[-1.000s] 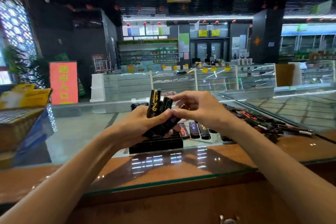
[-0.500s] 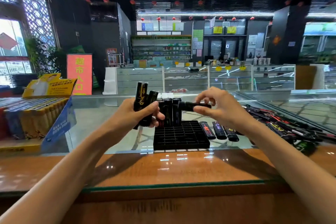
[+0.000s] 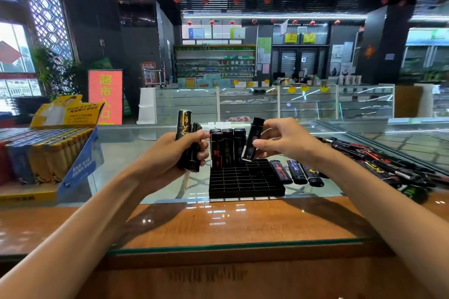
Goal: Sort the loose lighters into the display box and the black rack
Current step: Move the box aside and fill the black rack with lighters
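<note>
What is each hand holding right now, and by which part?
The right hand pinches one black lighter at its middle, tilted above the black rack. The left hand grips a bunch of black lighters around their middles, tops sticking out.

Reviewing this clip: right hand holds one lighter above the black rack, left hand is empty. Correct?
Not quite. The head view shows the left hand gripping a bundle of black lighters. The right hand does hold one lighter above the black rack.
</note>
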The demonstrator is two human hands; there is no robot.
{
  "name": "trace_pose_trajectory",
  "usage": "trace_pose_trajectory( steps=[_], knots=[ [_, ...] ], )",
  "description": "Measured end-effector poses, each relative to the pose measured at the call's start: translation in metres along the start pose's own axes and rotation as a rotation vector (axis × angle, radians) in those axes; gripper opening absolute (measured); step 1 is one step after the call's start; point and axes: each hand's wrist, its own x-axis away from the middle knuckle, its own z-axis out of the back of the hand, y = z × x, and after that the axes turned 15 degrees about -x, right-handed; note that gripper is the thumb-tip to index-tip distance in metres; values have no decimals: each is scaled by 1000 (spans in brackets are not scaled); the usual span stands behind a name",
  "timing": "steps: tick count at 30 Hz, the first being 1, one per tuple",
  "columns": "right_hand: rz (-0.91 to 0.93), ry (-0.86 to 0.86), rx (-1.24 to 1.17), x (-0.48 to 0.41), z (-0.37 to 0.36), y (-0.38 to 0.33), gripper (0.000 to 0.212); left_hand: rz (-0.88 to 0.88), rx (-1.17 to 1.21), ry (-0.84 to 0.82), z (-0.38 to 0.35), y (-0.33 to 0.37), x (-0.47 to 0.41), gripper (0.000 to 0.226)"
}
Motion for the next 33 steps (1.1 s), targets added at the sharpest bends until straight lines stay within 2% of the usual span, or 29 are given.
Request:
trace_pose_trajectory(
  steps=[4, 17, 21, 28, 33],
  knots=[
    [65, 6, 157, -5, -8, 2, 19, 44, 113, -29, -1, 1, -1, 25],
    [239, 71, 529, -7, -27, 9, 20, 24, 31, -73, 0, -2, 3, 28],
    [250, 98, 563, -8, -28, 9, 12, 9, -14, -61, -1, -1, 5, 28],
    [234, 93, 566, -6, -32, 15, 9, 1, 0, -102, -7, 4, 12, 38],
    [241, 161, 614, -1, -29, 13, 17, 5, 37, -164, -10, 6, 14, 42]
  ],
)
